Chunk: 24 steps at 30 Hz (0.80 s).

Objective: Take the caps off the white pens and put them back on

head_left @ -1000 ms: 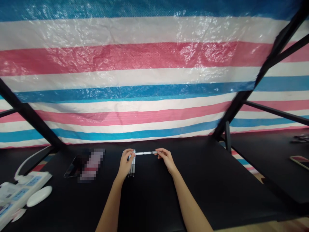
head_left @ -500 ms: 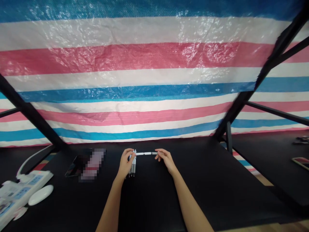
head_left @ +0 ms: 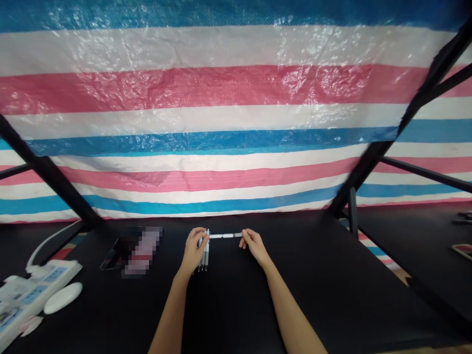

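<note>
A white pen (head_left: 223, 236) with a grey grip lies crosswise, level between my two hands. My left hand (head_left: 193, 247) pinches its left end between thumb and fingers. At the grey right end, my right hand (head_left: 254, 246) has its thumb and forefinger closed on the pen, the other fingers curled below. Several similar pens (head_left: 204, 259) lie side by side on the black table under and beside my left hand, their grey tips toward me. My left fingers partly cover their upper ends.
On the left are a white power strip (head_left: 37, 290) with a cable, a white oval object (head_left: 63, 298) and a dark phone (head_left: 114, 251) beside a blurred patch. Black frame bars (head_left: 62, 189) and a striped sheet (head_left: 221, 118) stand behind the black table (head_left: 228, 305).
My right thumb and forefinger have closed on the pen's grey end, where they looked looser before. The view has shifted slightly; the left hand keeps its hold.
</note>
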Available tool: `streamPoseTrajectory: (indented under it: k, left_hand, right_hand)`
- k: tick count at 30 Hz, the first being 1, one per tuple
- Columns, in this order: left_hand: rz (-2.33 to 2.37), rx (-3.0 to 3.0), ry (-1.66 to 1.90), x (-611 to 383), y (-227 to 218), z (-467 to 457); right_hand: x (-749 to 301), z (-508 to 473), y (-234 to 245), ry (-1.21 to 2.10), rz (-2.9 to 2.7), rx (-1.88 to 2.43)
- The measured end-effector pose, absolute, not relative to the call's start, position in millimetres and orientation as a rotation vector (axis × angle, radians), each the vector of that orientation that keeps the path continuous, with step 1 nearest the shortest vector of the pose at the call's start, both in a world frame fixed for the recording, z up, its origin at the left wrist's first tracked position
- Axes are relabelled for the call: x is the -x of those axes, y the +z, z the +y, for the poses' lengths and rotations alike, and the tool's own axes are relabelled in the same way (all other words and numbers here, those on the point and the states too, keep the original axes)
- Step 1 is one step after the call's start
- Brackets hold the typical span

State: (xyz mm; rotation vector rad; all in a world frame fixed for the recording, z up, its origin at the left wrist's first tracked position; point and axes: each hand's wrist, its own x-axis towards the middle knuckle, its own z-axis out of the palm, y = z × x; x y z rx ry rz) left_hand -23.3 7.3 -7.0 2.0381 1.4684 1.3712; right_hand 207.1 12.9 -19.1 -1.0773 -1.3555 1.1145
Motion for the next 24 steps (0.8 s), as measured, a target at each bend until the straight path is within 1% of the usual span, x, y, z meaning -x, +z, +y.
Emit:
streamPoseTrajectory:
  k: [8, 17, 20, 24]
  left_hand:
    - [1.455, -1.978, 1.431, 22.2, -6.1, 7.9]
    - [1.471, -1.936, 1.460, 21.3, -8.2, 9.7]
    - [1.473, -1.932, 1.470, 21.6, -8.2, 9.6]
    - [1.472, -1.920, 1.477, 22.6, -7.6, 9.4]
  right_hand:
    - [-205.5, 10.5, -16.8, 1.121, -1.372, 1.148]
    - [-207.3, 6.9, -12.5, 1.233, -1.257, 0.980]
    - [-208.1, 7.2, -13.1, 1.206, -1.279, 1.005]
    - [-208.4, 6.7, -12.7, 1.083, -1.389, 1.102]
